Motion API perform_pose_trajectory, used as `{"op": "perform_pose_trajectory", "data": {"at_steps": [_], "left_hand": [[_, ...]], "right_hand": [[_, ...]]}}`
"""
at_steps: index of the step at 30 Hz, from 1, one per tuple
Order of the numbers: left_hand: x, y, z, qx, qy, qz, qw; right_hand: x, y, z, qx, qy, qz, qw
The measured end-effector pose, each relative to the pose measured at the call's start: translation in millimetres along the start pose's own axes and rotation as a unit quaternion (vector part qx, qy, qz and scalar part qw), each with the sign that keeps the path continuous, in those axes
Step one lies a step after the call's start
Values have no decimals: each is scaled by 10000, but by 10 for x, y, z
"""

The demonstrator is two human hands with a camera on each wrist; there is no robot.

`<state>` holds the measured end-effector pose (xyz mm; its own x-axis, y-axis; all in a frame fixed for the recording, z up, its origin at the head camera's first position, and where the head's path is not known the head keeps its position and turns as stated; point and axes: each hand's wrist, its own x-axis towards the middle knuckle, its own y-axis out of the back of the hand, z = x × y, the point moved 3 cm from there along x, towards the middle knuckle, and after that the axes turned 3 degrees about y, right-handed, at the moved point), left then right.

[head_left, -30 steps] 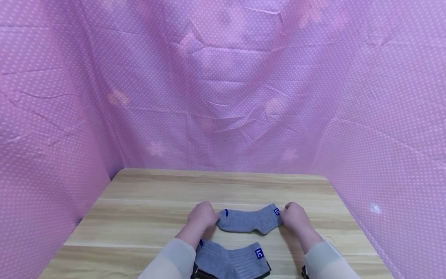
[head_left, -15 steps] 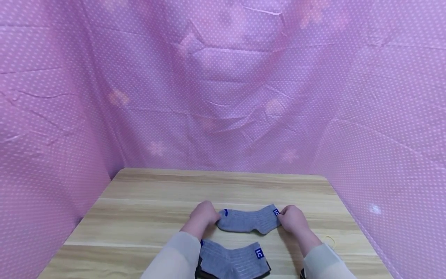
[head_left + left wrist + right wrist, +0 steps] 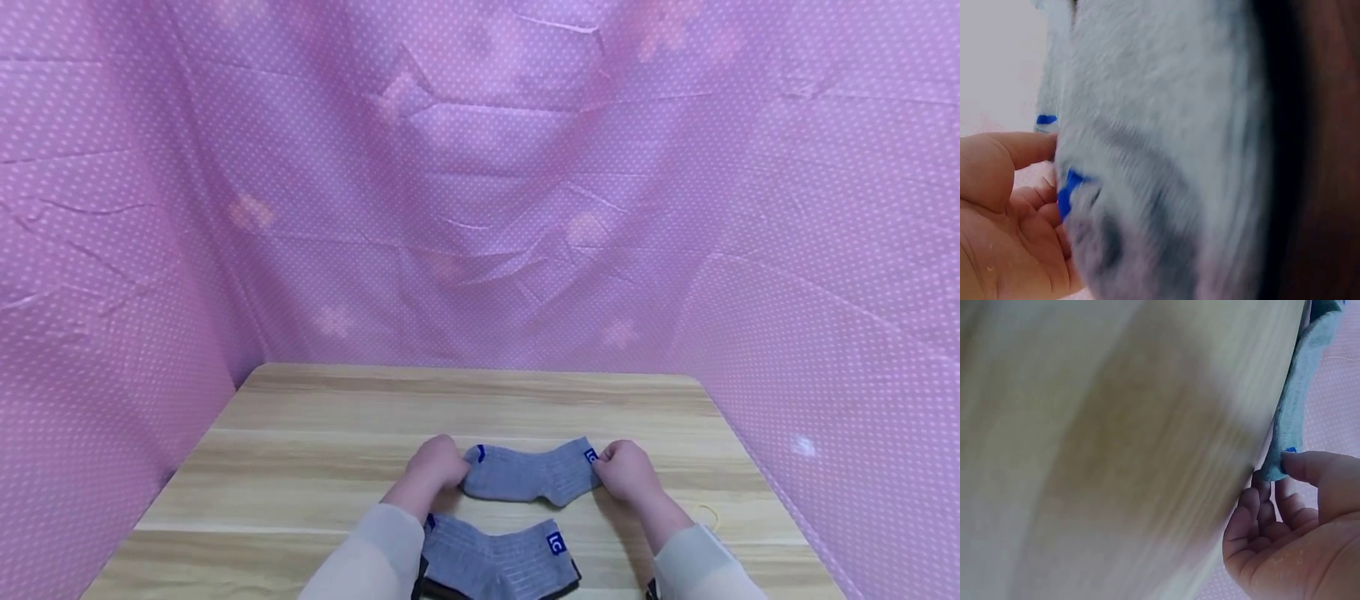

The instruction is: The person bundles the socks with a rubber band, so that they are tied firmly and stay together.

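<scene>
A grey ribbed sock (image 3: 517,475) with a blue mark at the toe and a blue label at the cuff lies across the middle of the table. My left hand (image 3: 437,462) pinches its toe end; in the left wrist view the thumb meets the fabric, and the other fingertips are hidden. At the opposite end, my right hand (image 3: 628,473) holds the cuff by the label, between thumb and fingers in the right wrist view. Nearer to me lies a stack topped by another grey sock (image 3: 498,554), dark fabric showing beneath, its left end partly behind my left sleeve.
The wood-grain table (image 3: 337,400) runs back to a pink dotted curtain (image 3: 480,208), which also hangs along both sides. A thin yellow loop (image 3: 708,517) lies beside my right sleeve.
My right hand has moved slightly inward onto the cuff, its thumb now over the label's edge. The sock's toe has shifted a little left with my left hand. The near stack stays put.
</scene>
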<state>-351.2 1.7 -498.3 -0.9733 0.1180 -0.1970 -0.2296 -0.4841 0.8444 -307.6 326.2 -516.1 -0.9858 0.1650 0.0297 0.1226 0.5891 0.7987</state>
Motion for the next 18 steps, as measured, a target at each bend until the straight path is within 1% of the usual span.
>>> {"op": "perform_pose_trajectory", "data": {"at_steps": [3, 6, 8, 11, 14, 18], "left_hand": [[19, 46, -46, -320, -278, -11, 9991], [27, 93, -116, -850, -407, -88, 9955], [21, 115, -165, -1236, -377, -199, 9914], [-7, 149, -245, -1580, -241, -247, 9868], [-49, 180, -330, -1723, -65, -220, 9848], [-130, 220, -423, -1871, -21, -282, 9819]], "right_hand": [[0, -3, -1, 217, -36, 79, 9997], [8, -6, -35, 418, -16, 109, 9991], [4, -10, -65, 539, 6, 95, 9985], [-11, -29, -108, 673, 43, 27, 9977], [-46, -43, -159, 769, 164, -51, 9969], [-118, -42, -234, 877, 288, -146, 9956]]}}
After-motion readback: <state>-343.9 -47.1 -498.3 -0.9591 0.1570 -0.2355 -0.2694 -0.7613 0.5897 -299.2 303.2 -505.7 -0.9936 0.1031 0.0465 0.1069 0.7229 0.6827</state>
